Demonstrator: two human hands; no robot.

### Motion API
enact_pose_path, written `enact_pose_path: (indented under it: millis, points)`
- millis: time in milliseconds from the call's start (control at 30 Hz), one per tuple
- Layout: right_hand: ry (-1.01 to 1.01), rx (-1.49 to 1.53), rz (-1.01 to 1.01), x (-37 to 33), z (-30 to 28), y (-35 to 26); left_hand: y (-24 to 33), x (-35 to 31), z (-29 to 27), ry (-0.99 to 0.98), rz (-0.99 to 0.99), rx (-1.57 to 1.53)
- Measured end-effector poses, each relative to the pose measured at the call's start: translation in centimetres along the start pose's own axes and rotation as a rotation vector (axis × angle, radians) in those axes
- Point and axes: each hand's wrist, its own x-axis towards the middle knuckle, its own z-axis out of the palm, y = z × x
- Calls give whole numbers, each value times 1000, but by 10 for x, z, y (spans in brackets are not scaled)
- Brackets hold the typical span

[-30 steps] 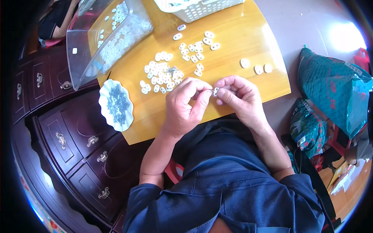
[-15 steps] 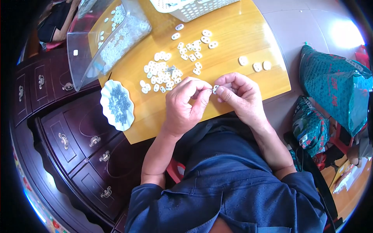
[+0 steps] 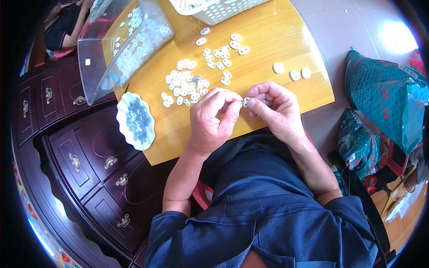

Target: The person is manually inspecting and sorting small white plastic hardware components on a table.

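Note:
Both my hands meet over the near edge of a yellow wooden table [image 3: 277, 27]. My left hand [image 3: 210, 120] and my right hand [image 3: 275, 109] pinch one small white plastic piece [image 3: 246, 102] between their fingertips. Just beyond the hands lies a heap of small white oval pieces [image 3: 185, 85]. More of them are scattered farther back [image 3: 221, 56]. Three single pieces [image 3: 292, 73] lie to the right. A white scalloped dish [image 3: 136, 120] holding small dark metal bits sits at the table's left edge.
A clear plastic bag [image 3: 120, 49] of white pieces lies at the far left of the table. A white lattice basket [image 3: 219, 9] stands at the back. Dark wooden drawers [image 3: 89, 156] are to the left. Green patterned bags [image 3: 384, 98] sit on the floor at right.
My hands stay together on the small piece; only the fingers shift a little. The view has tilted slightly.

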Motion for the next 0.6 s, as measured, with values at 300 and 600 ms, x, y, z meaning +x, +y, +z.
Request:
enact_pose_path:
  millis: [300,600]
  points:
    - [60,-30,-50,-3,5,4,3,2,1,-28,-48,-40]
    - [88,-3,-68,-2,1,2,4,7,-3,-79,-153,-144]
